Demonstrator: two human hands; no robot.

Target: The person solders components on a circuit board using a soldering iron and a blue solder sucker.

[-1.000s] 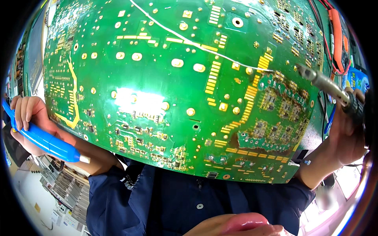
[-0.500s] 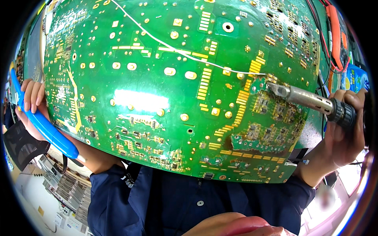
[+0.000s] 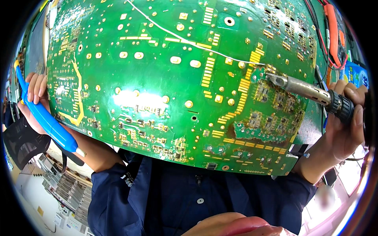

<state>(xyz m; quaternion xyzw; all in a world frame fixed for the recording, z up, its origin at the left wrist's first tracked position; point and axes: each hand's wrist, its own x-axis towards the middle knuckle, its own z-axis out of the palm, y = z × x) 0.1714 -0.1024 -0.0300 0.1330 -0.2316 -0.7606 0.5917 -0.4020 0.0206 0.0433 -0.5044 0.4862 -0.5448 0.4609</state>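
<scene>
A large green circuit board [image 3: 157, 78] fills the middle, tilted up before my chest. My left hand [image 3: 36, 92] is closed round a blue solder sucker [image 3: 49, 122] at the board's left edge; its pale nozzle points down toward my forearm. My right hand [image 3: 348, 112] grips a soldering iron [image 3: 307, 89] by its dark collar. The iron's broad metal tip is at the upper right of the board, close to a scraped patch of parts; whether it touches cannot be told. A thin white wire [image 3: 177, 36] runs across the board and ends beside the tip.
On the green bench at right lie a red-orange tool or meter case [image 3: 332, 33], red and black leads, and a blue packet [image 3: 356, 74]. A black mesh chair back [image 3: 25, 147] stands at lower left, with grey bins [image 3: 73, 192] beyond.
The board has shifted slightly upward in view, its lower edge now higher. The solder sucker has moved a little to the right. The iron's tip has stayed by the same patch.
</scene>
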